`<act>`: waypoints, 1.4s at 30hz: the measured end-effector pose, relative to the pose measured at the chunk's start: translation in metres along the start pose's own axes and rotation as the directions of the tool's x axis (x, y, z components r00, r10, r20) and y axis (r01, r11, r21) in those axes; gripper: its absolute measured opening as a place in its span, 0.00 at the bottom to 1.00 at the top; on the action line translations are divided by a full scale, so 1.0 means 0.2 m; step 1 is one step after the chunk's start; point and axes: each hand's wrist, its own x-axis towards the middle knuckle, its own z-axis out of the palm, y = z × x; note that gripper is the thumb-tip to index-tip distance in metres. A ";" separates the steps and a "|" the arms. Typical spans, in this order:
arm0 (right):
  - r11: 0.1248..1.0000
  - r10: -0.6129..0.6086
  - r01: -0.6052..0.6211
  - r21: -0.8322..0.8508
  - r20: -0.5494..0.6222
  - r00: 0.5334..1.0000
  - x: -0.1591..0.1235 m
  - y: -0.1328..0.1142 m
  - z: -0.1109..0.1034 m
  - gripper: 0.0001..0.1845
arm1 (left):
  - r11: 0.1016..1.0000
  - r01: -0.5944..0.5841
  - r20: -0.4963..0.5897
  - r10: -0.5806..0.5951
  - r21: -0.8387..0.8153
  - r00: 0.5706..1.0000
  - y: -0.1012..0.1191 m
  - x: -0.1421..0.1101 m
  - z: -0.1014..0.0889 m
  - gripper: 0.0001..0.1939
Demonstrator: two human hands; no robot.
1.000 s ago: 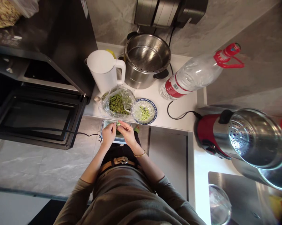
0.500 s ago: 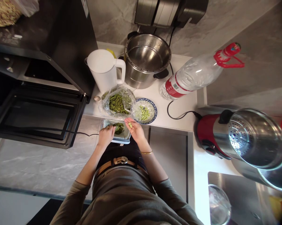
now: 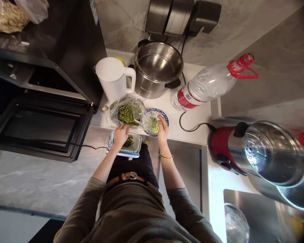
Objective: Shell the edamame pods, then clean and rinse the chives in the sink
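My left hand [image 3: 120,135] is at the front edge of a clear plastic bag [image 3: 112,116] of green edamame pods [image 3: 126,114], above the near bin's rim. Its fingers look loosely stretched out, with nothing visible in them. Over the right side of a blue-rimmed plate [image 3: 164,113] hovers my right hand [image 3: 163,131], fingers bent and somewhat apart. Shelled green beans [image 3: 155,125] lie on that plate, partly behind the fingers. Against my body, below the counter edge, a small bin [image 3: 136,143] holds empty-looking pods [image 3: 129,141].
A white pitcher [image 3: 113,76] and a steel pot [image 3: 152,88] stand behind the bag. To the right are a large water bottle [image 3: 204,88] and a red-and-steel appliance [image 3: 222,143] with a cord. An oven door [image 3: 45,126] hangs open at left.
My right hand has moved right and up from the bin to the plate; the beans in its palm are out of sight. My left hand has moved up from the bin to the bag's edge.
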 end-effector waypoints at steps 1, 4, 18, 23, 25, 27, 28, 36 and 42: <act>1.000 -0.007 0.007 0.002 0.038 0.999 -0.02 0.00 0.03 0.17 | 0.999 -0.007 -0.063 0.004 -0.040 0.998 0.01 0.07 -0.01 0.16; 0.996 0.085 -0.083 -0.022 0.363 0.928 -0.05 0.02 0.13 0.17 | 0.994 -0.017 -0.152 0.001 -0.109 0.988 0.04 0.30 -0.02 0.17; 0.993 0.112 -0.085 -0.086 0.380 0.918 0.28 0.01 0.25 0.25 | 0.988 0.090 -0.020 -0.089 0.124 0.996 0.13 0.58 -0.06 0.17; 0.980 0.174 -0.196 0.027 0.354 0.919 0.20 -0.03 0.29 0.19 | 0.985 0.090 -0.009 -0.090 0.144 0.996 0.13 0.57 -0.04 0.18; 0.976 0.188 -0.214 0.034 0.355 0.916 0.17 -0.04 0.30 0.17 | 0.984 0.096 -0.003 -0.097 0.150 0.995 0.14 0.57 -0.05 0.17; 0.976 0.189 -0.216 0.032 0.365 0.912 0.14 -0.04 0.31 0.16 | 0.985 0.105 -0.016 -0.104 0.137 0.994 0.14 0.55 -0.07 0.17; 0.977 0.184 -0.210 0.031 0.363 0.913 0.13 -0.05 0.31 0.16 | 0.986 0.115 -0.028 -0.112 0.119 0.993 0.15 0.54 -0.08 0.17; 0.907 0.343 -0.407 0.112 0.366 0.865 -0.07 -0.05 0.30 0.14 | 0.906 0.081 -0.167 -0.163 -0.416 0.972 0.11 0.11 -0.11 0.14; 0.688 0.503 -0.664 0.295 0.466 0.728 -0.34 0.03 0.34 0.15 | 0.956 -0.001 -0.116 -0.034 -0.294 0.993 0.09 -0.21 -0.09 0.12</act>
